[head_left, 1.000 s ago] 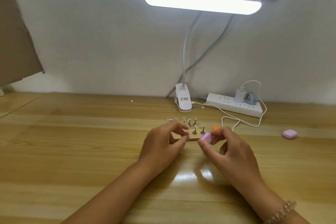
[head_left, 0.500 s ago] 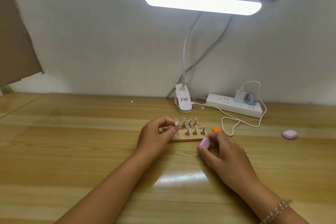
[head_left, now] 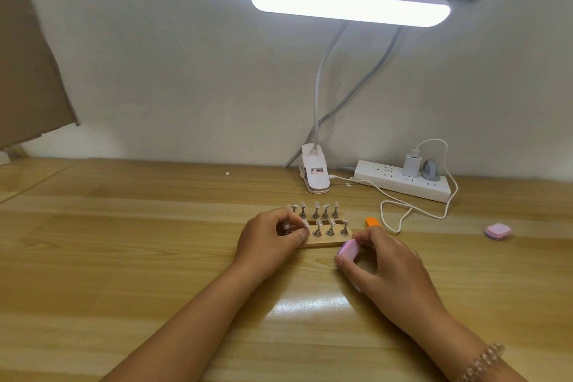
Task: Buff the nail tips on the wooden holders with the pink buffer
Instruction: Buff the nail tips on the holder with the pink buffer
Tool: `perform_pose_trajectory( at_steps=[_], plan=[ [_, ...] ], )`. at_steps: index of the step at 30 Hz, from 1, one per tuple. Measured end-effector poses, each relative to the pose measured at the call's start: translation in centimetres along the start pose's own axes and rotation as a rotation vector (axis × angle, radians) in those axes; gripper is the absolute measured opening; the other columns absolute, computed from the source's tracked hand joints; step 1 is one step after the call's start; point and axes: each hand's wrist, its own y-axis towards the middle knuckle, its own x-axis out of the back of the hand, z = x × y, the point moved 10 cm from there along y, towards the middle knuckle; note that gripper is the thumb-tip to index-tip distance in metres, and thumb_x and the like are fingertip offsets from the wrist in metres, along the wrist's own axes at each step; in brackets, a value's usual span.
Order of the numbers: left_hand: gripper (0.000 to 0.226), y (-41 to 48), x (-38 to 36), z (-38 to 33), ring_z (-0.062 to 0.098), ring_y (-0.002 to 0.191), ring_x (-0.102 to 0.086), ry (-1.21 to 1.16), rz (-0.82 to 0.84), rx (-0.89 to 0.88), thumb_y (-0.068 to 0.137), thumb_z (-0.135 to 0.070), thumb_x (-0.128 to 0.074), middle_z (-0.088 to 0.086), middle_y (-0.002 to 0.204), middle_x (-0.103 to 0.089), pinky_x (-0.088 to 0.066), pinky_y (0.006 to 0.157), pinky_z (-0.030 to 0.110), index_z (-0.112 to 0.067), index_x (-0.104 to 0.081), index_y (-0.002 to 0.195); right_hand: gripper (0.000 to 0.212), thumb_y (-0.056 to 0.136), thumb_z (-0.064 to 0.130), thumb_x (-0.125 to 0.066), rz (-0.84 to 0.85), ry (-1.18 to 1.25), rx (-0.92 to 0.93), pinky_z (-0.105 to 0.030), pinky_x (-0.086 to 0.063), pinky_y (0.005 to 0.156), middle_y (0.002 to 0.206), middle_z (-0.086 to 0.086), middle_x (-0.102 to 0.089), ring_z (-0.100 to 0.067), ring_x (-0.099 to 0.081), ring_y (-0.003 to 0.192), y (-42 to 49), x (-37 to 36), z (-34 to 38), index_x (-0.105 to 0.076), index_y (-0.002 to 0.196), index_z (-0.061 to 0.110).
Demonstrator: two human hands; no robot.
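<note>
Nearest, the right hand (head_left: 393,270) gripped the pink buffer (head_left: 348,250) between thumb and curled fingers, at four o'clock of the wooden holder (head_left: 322,242), just off its front corner. The left hand (head_left: 266,242), at the holder's nine o'clock end, pinched one metal stand (head_left: 286,226). The other nail tips (head_left: 325,208) stood in two rows. Beyond, an orange block (head_left: 371,222) lay at two o'clock and a clip lamp (head_left: 314,178) at twelve.

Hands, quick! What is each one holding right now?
Left hand: closed, pinching a small metal nail stand.
Right hand: closed, holding the pink buffer.
</note>
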Motion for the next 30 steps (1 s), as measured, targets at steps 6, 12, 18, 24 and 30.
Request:
perform_pose_trajectory(
  at_steps=[6,12,18,24,30],
  plan=[
    [0.009,0.2,-0.3,0.2,0.0,0.071,-0.055,0.041,0.012,-0.006,0.081,-0.029,-0.079,-0.033,0.063,-0.054,-0.037,0.063,0.022,-0.033,-0.071,0.079,0.03,0.082,0.051,-0.067,-0.005,-0.001,0.001,-0.036,-0.043,0.089,0.096,0.02,-0.059,-0.009,-0.055,0.097,0.1,-0.1,-0.1,-0.056,0.102,0.031],
    [0.008,0.1,-0.1,-0.1,-0.001,0.067,-0.053,0.052,-0.015,-0.03,0.08,-0.028,-0.08,-0.019,0.062,-0.053,-0.038,0.063,0.023,-0.03,-0.072,0.079,0.032,0.084,0.053,-0.063,0.04,0.029,0.038,-0.037,-0.041,0.097,0.114,0.018,-0.06,-0.006,-0.054,0.109,0.1,-0.6,0.3,-0.055,0.105,0.031],
    [0.017,-0.1,-0.1,-0.6,0.0,0.068,-0.051,0.097,-0.014,-0.047,0.081,-0.027,-0.078,-0.017,0.066,-0.052,-0.036,0.064,0.023,-0.035,-0.065,0.075,0.033,0.084,0.054,-0.062,0.045,-0.018,0.073,-0.035,-0.04,0.097,0.114,0.015,-0.063,-0.007,-0.056,0.109,0.1,-0.7,0.7,-0.056,0.104,0.028],
    [0.016,-0.2,-0.1,-1.2,0.008,0.081,-0.052,0.184,-0.014,-0.078,0.082,-0.03,-0.076,-0.019,0.075,-0.05,-0.037,0.07,0.027,-0.036,-0.062,0.078,0.033,0.08,0.053,-0.068,0.025,-0.021,0.051,-0.036,-0.045,0.092,0.11,0.012,-0.065,-0.009,-0.059,0.103,0.1,-0.6,0.5,-0.055,0.099,0.03],
    [0.015,-0.4,0.1,-1.7,0.008,0.095,-0.049,0.253,-0.035,-0.088,0.083,-0.033,-0.074,-0.022,0.09,-0.057,-0.037,0.076,0.025,-0.036,-0.059,0.084,0.035,0.08,0.056,-0.065,0.027,-0.041,0.056,-0.034,-0.046,0.089,0.111,0.014,-0.063,-0.008,-0.057,0.103,0.0,-0.8,0.4,-0.052,0.1,0.032]
  ],
)
